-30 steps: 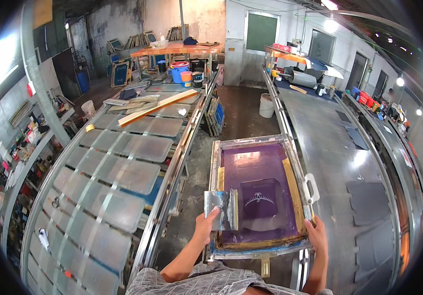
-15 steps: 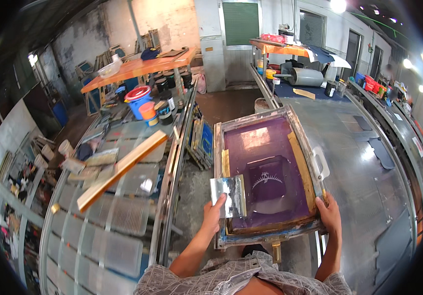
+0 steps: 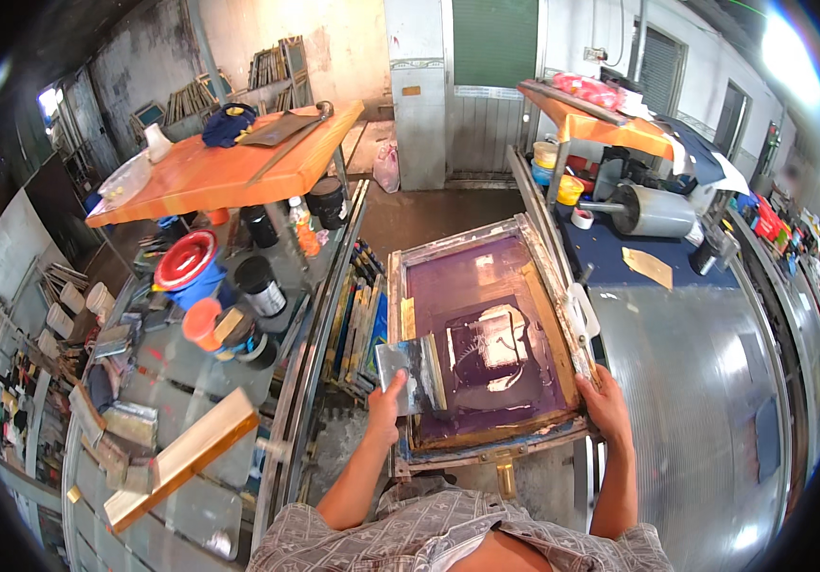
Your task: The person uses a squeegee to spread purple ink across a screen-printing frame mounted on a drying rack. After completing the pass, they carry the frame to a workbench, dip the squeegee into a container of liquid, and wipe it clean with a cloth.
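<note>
A wood-edged screen printing frame [image 3: 458, 232] with purple mesh [image 3: 434, 288] is in front of my body, tilted slightly. Its lower middle carries a dark, glossy patch with a pale design [image 3: 472, 348]. My right hand [image 3: 606, 405] is closed around the frame's right edge, near the lower corner, below a white handle [image 3: 583, 310]. At the left edge, my left hand [image 3: 384, 412] grips a flat metal squeegee [image 3: 413, 374], thumb on top. The squeegee overlaps the frame's left side. The left fingers underneath are hidden, so whether they also hold the frame cannot be seen.
On the left table lie a wooden bar [image 3: 181, 462], a red-lidded blue bucket [image 3: 188, 272] and black tubs [image 3: 259, 286]. Several frames [image 3: 357, 305] stand beneath its edge. A long glossy table [image 3: 672, 381] runs along my right, with a grey roller [image 3: 653, 212] farther up.
My view has moved forward: the orange-topped tables and the roller look nearer. The frame sits slightly farther left in view, still held with the squeegee. Light now reflects brightly off the dark patch.
</note>
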Tool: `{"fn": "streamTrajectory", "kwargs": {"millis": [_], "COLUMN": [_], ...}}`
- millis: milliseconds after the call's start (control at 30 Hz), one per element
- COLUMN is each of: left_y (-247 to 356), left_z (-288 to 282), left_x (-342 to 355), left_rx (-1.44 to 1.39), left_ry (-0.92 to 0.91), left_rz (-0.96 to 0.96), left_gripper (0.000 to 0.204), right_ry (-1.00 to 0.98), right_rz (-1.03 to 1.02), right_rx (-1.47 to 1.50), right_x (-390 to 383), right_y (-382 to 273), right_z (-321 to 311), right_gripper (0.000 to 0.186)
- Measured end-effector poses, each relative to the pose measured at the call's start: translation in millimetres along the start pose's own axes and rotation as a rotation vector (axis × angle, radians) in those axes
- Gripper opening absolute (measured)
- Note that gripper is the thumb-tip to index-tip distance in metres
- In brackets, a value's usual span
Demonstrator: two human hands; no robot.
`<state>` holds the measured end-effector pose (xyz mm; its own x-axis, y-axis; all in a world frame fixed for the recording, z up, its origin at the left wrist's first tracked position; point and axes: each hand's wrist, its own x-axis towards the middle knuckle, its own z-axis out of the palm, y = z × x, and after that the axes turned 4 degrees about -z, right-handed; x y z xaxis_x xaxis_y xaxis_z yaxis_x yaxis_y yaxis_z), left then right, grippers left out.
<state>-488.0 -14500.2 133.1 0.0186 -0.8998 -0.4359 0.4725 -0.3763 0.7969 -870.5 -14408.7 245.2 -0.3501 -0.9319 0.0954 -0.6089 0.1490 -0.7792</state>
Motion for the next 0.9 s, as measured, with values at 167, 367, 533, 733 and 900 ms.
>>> {"fn": "streamTrajectory", "kwargs": {"millis": [167,367,533,733,900], "left_y": [60,152,221,291,399], "left_z": [59,141,203,251,275], "left_x": [180,373,534,740,873], "left_rx": [-0.022,0.106,0.095,-0.045,-0.211], "left_ry": [0.031,0.066,-0.017,0.036,0.276], "left_rz": [0.013,0.061,0.073,0.054,0.247], "left_gripper": [0.049,0.049,0.042,0.038,0.041], "right_ry": [-0.022,-0.030,0.026,-0.168,-0.368], "right_rz": [0.001,0.032,-0.042,-0.017,-0.228], "right_rx": [-0.040,-0.055,0.030,0.020,0.086], "right_x": [205,423,605,855,1094], "right_y": [-24,-61,-47,-84,-177], "right_z": [66,118,169,261,339], "right_gripper": [0.062,0.057,0.055,0.044,0.051]}}
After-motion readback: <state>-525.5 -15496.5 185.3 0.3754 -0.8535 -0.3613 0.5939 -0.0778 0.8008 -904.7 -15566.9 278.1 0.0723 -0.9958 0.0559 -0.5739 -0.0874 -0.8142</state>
